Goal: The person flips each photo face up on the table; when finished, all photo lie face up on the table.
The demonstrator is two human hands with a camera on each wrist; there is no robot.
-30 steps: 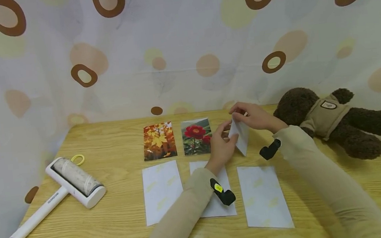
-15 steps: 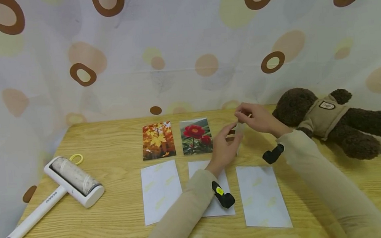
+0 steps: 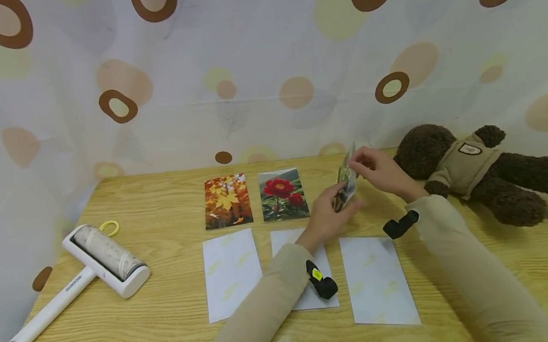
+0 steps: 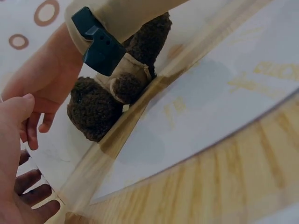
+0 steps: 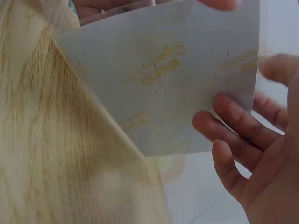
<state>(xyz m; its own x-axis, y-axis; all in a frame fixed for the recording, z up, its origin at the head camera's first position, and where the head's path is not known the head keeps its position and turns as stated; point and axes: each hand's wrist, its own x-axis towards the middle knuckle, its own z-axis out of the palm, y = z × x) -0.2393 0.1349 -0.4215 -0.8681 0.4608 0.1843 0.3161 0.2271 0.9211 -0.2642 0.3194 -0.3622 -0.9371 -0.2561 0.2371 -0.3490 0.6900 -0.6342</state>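
Note:
My left hand [image 3: 329, 209] holds a photo print [image 3: 347, 183] upright near its lower part, between thumb and fingers. Its picture side faces left, seen nearly edge-on. At the upper right edge, my right hand [image 3: 383, 171] pinches the same print. In the right wrist view the print's white back [image 5: 154, 93] shows faint yellow lettering, with my right fingers [image 5: 238, 123] against it. To the left lie a maple-leaf photo [image 3: 227, 200] and a red-flower photo [image 3: 283, 195], picture side up. Nearer, white face-down prints lie at left [image 3: 232, 277], middle [image 3: 311, 300] and right [image 3: 379, 282].
A white lint roller [image 3: 109, 261] with a long handle lies at the left of the wooden table [image 3: 171, 335]. A brown teddy bear [image 3: 472, 168] in a beige shirt lies at the right. Behind hangs a dotted curtain [image 3: 259, 123].
The held print has turned from its white back, through edge-on, to show its picture side. My right hand has shifted slightly right. The other things have stayed in place.

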